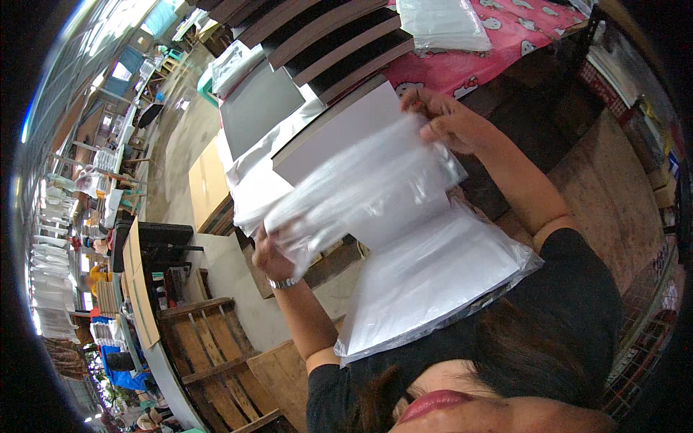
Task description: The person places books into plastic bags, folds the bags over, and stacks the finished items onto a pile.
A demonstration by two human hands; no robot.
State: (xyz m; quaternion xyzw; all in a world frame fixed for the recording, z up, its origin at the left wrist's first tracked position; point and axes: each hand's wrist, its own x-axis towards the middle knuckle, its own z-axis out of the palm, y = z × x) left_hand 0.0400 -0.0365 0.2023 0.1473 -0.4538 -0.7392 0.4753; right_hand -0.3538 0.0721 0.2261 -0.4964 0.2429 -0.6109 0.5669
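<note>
A sheet of clear plastic film (361,180), seemingly the open end of a bag, is stretched between my two hands and somewhat blurred. My left hand (271,254), with a metal band at the wrist, closes on its lower left end. At its upper right end, my right hand (442,124) pinches it with bent fingers. Closer to my chest lies a white flat board or stack (433,281) in clear plastic; whether it joins the film I hold cannot be made out. Beyond the film, a white board (339,130) with a dark edge lies on the table.
A stepped stack of dark boards (325,43) stands at the far side, beside a grey panel (260,108). Clear plastic bags (444,25) rest on a pink patterned cloth (520,36). A wooden pallet (209,353) is at lower left; brown cardboard (207,180) stands left.
</note>
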